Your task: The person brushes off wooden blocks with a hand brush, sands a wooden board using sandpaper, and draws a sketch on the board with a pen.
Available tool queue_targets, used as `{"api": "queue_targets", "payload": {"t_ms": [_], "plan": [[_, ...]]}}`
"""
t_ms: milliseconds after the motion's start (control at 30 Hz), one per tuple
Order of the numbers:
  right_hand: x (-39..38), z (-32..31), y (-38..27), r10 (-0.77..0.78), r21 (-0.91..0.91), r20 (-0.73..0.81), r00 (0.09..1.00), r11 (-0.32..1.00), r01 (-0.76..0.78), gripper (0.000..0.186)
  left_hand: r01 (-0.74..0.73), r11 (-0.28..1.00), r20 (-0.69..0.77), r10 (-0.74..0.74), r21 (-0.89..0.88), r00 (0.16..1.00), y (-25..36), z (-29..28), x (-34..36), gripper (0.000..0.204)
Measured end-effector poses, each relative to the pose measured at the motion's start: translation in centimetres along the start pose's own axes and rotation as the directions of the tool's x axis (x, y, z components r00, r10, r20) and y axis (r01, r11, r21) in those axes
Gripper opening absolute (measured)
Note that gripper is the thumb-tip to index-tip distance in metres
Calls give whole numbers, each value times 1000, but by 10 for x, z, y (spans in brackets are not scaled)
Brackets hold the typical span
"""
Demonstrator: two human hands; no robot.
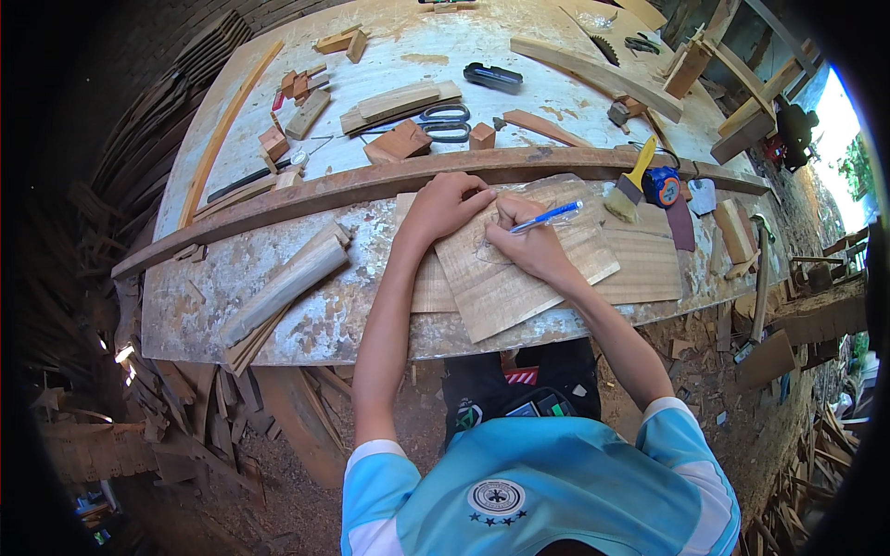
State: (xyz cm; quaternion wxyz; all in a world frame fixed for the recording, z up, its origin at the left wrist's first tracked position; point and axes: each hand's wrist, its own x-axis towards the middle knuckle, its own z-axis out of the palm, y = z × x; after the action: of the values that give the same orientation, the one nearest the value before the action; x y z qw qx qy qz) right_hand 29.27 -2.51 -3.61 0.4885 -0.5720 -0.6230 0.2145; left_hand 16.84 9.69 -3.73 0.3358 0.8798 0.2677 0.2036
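A light wooden board (519,287) lies at a slant on a wider flat board (649,264) near the bench's front edge. My left hand (450,206) steadies its far left corner, the fingers bent and partly hidden. In my right hand (528,239) is a blue and white pen (549,217), pinched with its lower end toward the board. Dark curved lines show on the wood around that hand, partly covered by it.
A long wooden bar (324,188) crosses the bench behind my hands. At right lie a brush (634,185) and a blue tape measure (662,187). Stacked wood strips (287,287) sit at left. Scissors (445,123) and several wood blocks lie beyond the bar.
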Motion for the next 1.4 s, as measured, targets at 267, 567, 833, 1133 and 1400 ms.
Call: {"api": "queue_targets", "payload": {"t_ms": [267, 567, 833, 1133, 1400], "plan": [[0, -1, -1, -7, 9, -6, 1000, 1000, 7, 29, -3, 1000, -10, 3, -19, 1000, -1, 1, 0, 27], [-1, -3, 1, 49, 38, 46, 998, 998, -51, 27, -1, 1000, -9, 1, -10, 1000, -2, 3, 0, 27], [0, -3, 2, 13, 13, 19, 1000, 1000, -13, 27, -6, 1000, -30, 6, -16, 1000, -4, 3, -1, 29], [0, -1, 1, -49, 7, 2, 999, 999, 49, 25, -16, 1000, -47, 15, -14, 999, -5, 4, 0, 31], [-1, -3, 0, -77, -11, 44, 996, 997, 77, 25, -20, 999, -48, 19, -30, 999, -4, 4, 0, 31]]}}
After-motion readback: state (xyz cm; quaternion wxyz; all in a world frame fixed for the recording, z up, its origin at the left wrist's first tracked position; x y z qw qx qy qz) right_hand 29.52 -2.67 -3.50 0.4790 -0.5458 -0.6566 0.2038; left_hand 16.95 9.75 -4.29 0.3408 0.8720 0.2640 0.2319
